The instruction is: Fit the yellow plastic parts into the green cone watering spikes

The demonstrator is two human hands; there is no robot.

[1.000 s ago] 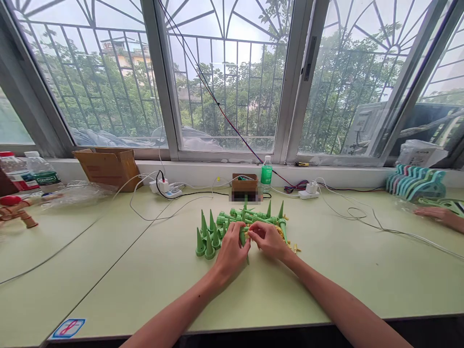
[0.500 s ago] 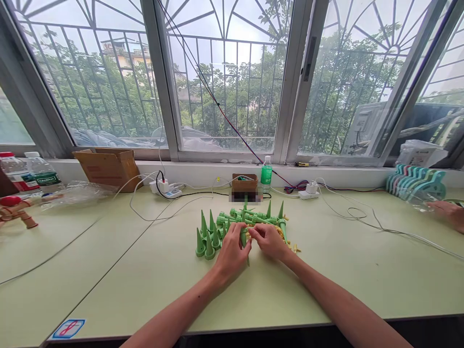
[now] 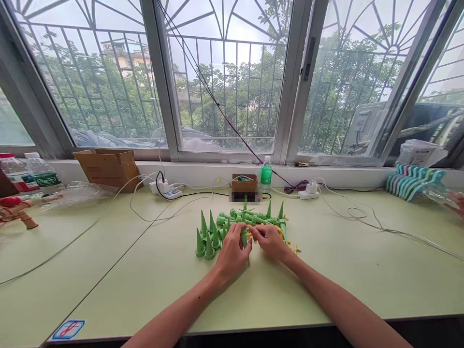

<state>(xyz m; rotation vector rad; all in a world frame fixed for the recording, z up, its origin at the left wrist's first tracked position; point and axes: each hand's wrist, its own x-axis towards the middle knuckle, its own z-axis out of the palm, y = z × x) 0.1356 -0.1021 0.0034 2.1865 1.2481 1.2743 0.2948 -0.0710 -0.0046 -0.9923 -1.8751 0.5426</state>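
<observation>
We had the left hand [image 3: 232,249] curled round a green spike [image 3: 244,238] above the middle tabletop [image 3: 275,299], right hand [image 3: 270,240] bunched at its right, grip unclear; it looked light, stiff, probably slick plastic, best held around its wider middle.

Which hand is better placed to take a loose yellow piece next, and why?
Probably the right hand: it lies beside the yellow pieces, while the left hand holds a green spike.

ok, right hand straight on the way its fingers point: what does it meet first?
Likely the green spike held in the left hand; the right hand is close beside it, but depth and contact are unclear.
</observation>
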